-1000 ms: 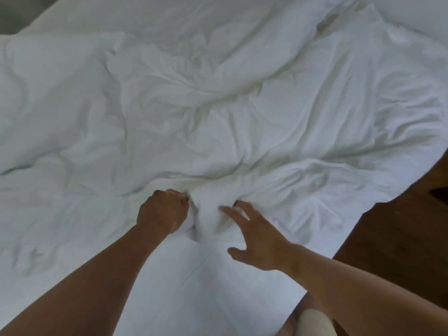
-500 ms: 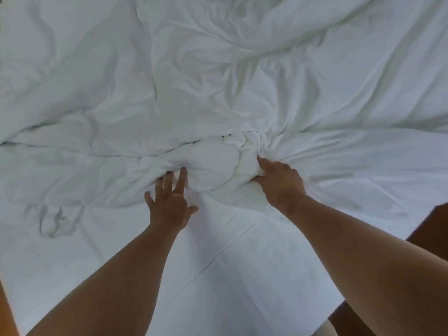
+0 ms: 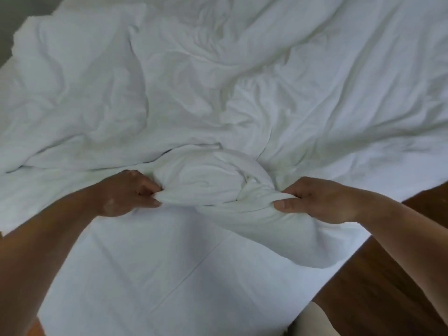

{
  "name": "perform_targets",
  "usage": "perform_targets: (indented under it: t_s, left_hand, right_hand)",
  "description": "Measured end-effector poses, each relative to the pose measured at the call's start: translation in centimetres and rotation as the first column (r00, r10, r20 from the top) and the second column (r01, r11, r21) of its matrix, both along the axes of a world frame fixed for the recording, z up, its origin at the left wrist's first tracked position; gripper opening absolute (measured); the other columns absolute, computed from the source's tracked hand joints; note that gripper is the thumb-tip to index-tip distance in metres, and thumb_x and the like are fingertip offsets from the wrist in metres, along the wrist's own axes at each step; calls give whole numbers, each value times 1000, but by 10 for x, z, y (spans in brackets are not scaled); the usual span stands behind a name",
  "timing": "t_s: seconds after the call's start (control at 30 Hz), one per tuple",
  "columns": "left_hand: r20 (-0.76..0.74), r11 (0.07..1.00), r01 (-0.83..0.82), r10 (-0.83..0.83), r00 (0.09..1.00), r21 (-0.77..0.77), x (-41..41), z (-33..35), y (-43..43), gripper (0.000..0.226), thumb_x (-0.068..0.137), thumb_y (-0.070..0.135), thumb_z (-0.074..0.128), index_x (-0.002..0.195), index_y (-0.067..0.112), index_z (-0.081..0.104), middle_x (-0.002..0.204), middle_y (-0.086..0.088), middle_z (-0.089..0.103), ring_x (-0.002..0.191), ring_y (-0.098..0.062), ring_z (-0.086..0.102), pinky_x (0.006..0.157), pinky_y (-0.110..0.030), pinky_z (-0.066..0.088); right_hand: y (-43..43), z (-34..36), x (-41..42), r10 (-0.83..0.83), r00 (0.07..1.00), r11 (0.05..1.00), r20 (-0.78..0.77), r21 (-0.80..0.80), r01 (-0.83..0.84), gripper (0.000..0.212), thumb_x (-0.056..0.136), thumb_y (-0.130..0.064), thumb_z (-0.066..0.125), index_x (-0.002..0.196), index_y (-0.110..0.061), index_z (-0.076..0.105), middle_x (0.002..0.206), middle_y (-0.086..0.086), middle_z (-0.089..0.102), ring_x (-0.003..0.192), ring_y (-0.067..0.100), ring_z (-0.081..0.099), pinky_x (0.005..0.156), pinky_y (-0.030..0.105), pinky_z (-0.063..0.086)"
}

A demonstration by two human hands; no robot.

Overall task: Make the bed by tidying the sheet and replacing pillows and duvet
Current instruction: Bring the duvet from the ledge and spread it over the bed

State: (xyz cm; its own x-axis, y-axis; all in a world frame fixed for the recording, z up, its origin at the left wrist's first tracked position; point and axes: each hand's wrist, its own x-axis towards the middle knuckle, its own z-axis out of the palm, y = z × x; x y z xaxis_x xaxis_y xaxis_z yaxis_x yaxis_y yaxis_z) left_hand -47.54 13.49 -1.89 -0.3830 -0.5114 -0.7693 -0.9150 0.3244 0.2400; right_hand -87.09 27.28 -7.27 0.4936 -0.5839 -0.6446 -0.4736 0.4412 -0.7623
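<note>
Duvet: the white duvet (image 3: 242,81) lies crumpled over the far part of the bed, from the left edge across to the right. Its deep folds run mostly away from me.
Near edge: its near border runs left to right, level with the hands. The middle is gathered into a rolled bunch (image 3: 213,180), long axis crosswise and dipping a little to the right.
Left hand: the left hand (image 3: 126,192) sits at the bunch's left end, knuckles up. The grip is closed tight, with thumb and curled fingers pinching a tuck of duvet cloth. The forearm comes in from the lower left.
Right hand: the right hand (image 3: 322,202) holds the right end. Its fingers are curled over the top and the thumb is pressed in from the near side, so this grip too is closed on duvet. The forearm reaches in from the lower right.
Sheet: the flat white sheet (image 3: 157,263) covers the near part of the bed, with one long crease slanting from lower left to upper right. Beyond the hands the duvet hides it.
Floor: dark wood floor (image 3: 388,287) shows along the bed's right side, under the right forearm.
Wall: a grey patch (image 3: 14,10) shows in the far left corner.
</note>
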Motion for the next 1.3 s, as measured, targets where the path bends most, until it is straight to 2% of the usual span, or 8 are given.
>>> perform_targets:
  t_s: [0.1, 0.23, 0.43, 0.57, 0.77, 1.07, 1.2, 1.3]
  left_hand:
    - [31, 991, 101, -99, 995, -84, -46, 29, -38, 18, 93, 42, 69, 76, 35, 69, 73, 5, 67, 80, -15, 65, 76, -30, 45]
    - [121, 754, 78, 2, 993, -652, -118, -42, -52, 23, 98, 43, 57, 104, 22, 65, 103, -7, 61, 101, -32, 64, 82, -37, 49]
    - [-383, 851, -301, 130, 915, -431, -145, -122, 29, 50, 80, 42, 63, 118, 10, 60, 114, -6, 66, 112, -27, 61, 95, -40, 52]
    - [-29, 839, 13, -34, 999, -543, -131, -161, 42, 116, 66, 68, 76, 157, 17, 25, 161, -3, 30, 147, -21, 29, 116, -48, 34]
    - [-266, 751, -239, 88, 960, -615, -158, -179, 22, 19, 75, 13, 75, 94, 12, 73, 87, -10, 75, 81, -34, 73, 74, -40, 60]
    - [-84, 668, 163, -322, 943, -726, -82, -118, 52, 50, 84, 51, 44, 86, 10, 73, 62, -4, 69, 49, -26, 67, 40, -29, 50]
    - [-176, 959, 70, -121, 977, -274, -76, -98, 144, 45, 100, 53, 45, 125, 23, 66, 122, 1, 71, 112, -15, 67, 85, -18, 48]
    - [26, 958, -152, 150, 988, 242, -67, -124, 190, 82, 86, 75, 41, 146, 20, 48, 151, -1, 49, 140, -17, 44, 99, -14, 28]
  right_hand:
    - [-19, 10, -38, -205, 976, 979, 74, 17, 204, 44, 95, -54, 56, 104, -17, 77, 105, 3, 76, 103, 23, 71, 96, 38, 52]
    - [-59, -45, -51, -506, 736, 788, -449, -587, 184, 42, 98, -54, 43, 92, -19, 64, 87, 7, 70, 87, 35, 67, 70, 37, 51]
    - [-77, -78, -32, -590, 541, 804, -599, -496, 328, 38, 102, -51, 36, 98, -22, 60, 109, 7, 66, 106, 33, 58, 74, 36, 40]
    - [-81, -88, -33, -509, 580, 848, -636, -485, 212, 32, 105, -43, 36, 116, -23, 59, 119, 11, 63, 110, 35, 56, 83, 40, 45]
    - [-68, -97, -20, -590, 598, 769, -542, -603, 213, 28, 102, -40, 42, 126, -24, 42, 98, 4, 57, 92, 32, 60, 72, 37, 41]
    - [-44, -109, 25, -518, 720, 781, -462, -598, 178, 48, 101, -42, 48, 146, -28, 38, 127, 6, 58, 118, 29, 54, 100, 38, 43]
    - [0, -124, 45, -372, 753, 807, -542, -590, -26, 54, 96, -46, 56, 147, -32, 42, 157, 2, 36, 143, 23, 33, 120, 35, 21]
    - [38, -133, 66, -273, 761, 839, -588, -533, -111, 62, 98, -42, 54, 154, -36, 28, 168, 2, 5, 154, 20, 7, 124, 36, 13]
